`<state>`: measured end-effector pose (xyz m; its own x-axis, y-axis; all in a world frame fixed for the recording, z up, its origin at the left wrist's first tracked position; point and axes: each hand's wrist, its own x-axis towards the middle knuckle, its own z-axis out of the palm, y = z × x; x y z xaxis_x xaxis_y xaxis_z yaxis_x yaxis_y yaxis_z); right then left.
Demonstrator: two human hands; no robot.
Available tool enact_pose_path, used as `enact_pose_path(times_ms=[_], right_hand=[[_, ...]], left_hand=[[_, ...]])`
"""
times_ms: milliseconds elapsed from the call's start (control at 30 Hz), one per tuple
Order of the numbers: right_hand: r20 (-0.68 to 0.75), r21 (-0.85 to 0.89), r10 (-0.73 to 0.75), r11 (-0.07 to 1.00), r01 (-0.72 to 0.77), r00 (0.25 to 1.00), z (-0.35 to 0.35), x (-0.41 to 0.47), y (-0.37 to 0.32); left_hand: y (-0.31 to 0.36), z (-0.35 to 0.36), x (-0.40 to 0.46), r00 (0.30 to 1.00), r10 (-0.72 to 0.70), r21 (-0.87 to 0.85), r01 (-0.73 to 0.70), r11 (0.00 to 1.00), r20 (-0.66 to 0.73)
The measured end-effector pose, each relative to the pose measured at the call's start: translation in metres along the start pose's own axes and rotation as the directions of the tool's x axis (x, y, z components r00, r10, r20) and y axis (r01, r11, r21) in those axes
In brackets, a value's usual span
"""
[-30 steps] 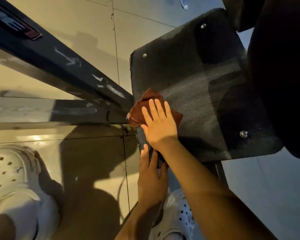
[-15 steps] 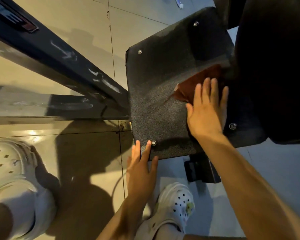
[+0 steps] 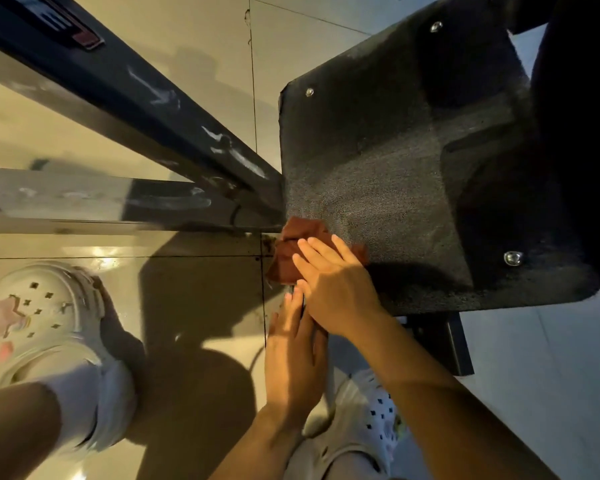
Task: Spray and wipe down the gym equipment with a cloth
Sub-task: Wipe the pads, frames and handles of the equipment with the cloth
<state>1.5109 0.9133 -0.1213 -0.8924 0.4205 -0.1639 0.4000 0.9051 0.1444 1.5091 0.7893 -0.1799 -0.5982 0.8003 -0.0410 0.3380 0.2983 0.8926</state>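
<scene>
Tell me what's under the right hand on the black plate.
A reddish-brown cloth lies under the right hand, pressed flat on the textured black plate at its near-left corner. The corner itself is covered.

Crumpled rust-red cloth (image 3: 293,251), black textured footplate's (image 3: 378,174) near-left corner

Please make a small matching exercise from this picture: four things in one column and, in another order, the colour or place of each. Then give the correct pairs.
Things:
1. cloth
2. foot plate
3. left hand
4. clog

Descriptions:
A. black and rough, with metal bolts at its corners
B. white with small holes, on the floor at the left
C. reddish brown, pressed under the right hand
D. fingers at the near corner of the plate, holding nothing

Pairs: 1-C, 2-A, 3-D, 4-B
</scene>
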Motion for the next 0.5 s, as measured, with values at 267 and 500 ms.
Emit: enact_pose_path(times_ms=[267, 500], right_hand=[[0.107, -0.289, 0.213, 0.941, -0.175, 0.971, -0.020, 0.074, 0.039], [0.092, -0.340, 0.273, 0.913, -0.227, 0.958, -0.012, 0.112, 0.033]], left_hand=[[-0.017, -0.005, -0.013, 0.995, 0.030, 0.239, -0.053, 0.970, 0.098], [-0.033, -0.038, -0.001, 0.945, 0.089, 0.366, -0.207, 0.907, 0.314]])
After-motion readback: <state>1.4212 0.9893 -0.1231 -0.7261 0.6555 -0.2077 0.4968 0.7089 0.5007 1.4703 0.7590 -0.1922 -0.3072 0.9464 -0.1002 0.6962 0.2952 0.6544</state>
